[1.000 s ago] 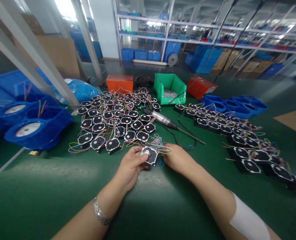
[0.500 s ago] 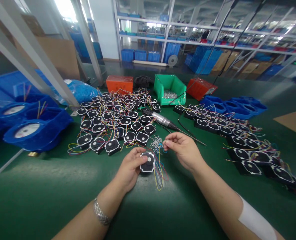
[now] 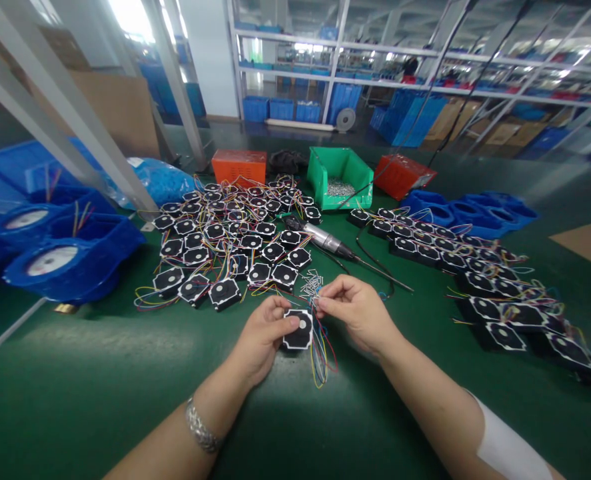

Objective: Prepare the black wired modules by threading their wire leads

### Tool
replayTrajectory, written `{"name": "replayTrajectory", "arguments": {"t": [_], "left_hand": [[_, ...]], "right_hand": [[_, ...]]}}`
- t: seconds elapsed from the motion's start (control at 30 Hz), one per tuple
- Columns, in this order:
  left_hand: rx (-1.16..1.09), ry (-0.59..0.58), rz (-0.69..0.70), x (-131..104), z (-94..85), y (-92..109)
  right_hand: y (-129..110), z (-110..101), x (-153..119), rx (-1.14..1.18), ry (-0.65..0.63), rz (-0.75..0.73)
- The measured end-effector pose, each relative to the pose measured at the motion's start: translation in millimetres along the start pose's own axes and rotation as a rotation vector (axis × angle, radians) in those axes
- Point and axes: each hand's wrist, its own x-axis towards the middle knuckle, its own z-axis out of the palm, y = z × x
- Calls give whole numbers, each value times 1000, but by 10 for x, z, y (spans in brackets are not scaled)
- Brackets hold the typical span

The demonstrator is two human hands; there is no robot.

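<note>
My left hand [image 3: 262,337] grips a black square motor [image 3: 298,330] with white edges, thumb on its top face. Coloured wires [image 3: 320,363] trail from the motor's right side. My right hand [image 3: 358,313] is pinched beside the motor's upper right corner, by the wires; what its fingertips hold is too small to make out. A small pile of screws [image 3: 312,283] lies just beyond the fingertips. Behind the pile, a silver and black electric screwdriver [image 3: 325,241] rests on the green table [image 3: 175,387], its long bit pointing right.
Many wired motors [image 3: 225,292] cover the left middle, and rows of them [image 3: 505,337] run along the right. Farther back stand a green bin [image 3: 342,200] of small metal parts and two orange boxes [image 3: 239,167]. Blue housings [image 3: 65,267] sit at the left.
My right hand has moved left and slightly down, closer to the motor and wires. The motor in my left hand has shifted slightly right and down.
</note>
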Motion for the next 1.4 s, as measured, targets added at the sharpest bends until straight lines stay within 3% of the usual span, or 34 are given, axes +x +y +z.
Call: {"name": "replayTrajectory", "arguments": {"t": [0.13,0.3,0.37,0.5,0.77,1.07,1.27,1.4], "left_hand": [[-12,-1,-4,-5,-8,-14],[-15,-18,-3,-6,-5,-8],[-15,-14,-5,-5,-3,2],[-17,-7,-8,0,-12,-3],[-26,-14,0,8,-22,-25],[-22,-6,4,24,-52,-39],[-47,26,-3,24,-45,-29],[-11,-4,-13,6,-40,-25]], "right_hand": [[3,-24,0,-173,-29,1],[-47,17,-77,-595,76,-283],[-62,47,-112,-565,101,-323],[-37,83,-133,-443,68,-267],[11,51,-64,-737,-9,-330],[52,38,-102,-1112,-56,-687],[30,-17,-60,-1038,-169,-669],[-112,-9,-59,-829,-8,-561]]}}
